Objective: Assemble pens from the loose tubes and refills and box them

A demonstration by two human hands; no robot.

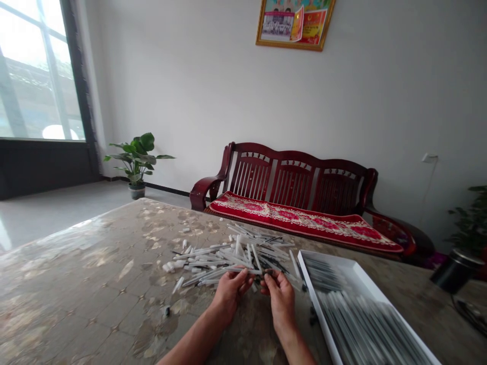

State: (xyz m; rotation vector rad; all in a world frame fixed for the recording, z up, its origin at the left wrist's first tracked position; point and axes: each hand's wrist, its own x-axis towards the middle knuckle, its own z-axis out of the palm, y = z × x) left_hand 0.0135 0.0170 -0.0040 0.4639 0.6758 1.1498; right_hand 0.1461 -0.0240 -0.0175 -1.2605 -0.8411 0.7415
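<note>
My left hand (230,294) grips a white plastic tube (251,271) that points across towards my right hand. My right hand (278,299) pinches a small dark piece (268,272) at the tube's far end, and the fingers partly hide it. Just beyond both hands lies a loose heap of white plastic tubes and thin dark rods (224,258). Several short white pieces (169,266) sit at the heap's left edge. To the right of my right hand, a white tray (365,289) holds many long, dark-and-white sticks in rows, blurred in this view.
The hands work over a marble-patterned table top (95,284) under a glossy clear sheet. Small dark bits (166,311) lie near my left forearm. A black cylindrical pot (455,271) stands at the right. Beyond the table are a red wooden bench (292,182) and a potted plant (136,159).
</note>
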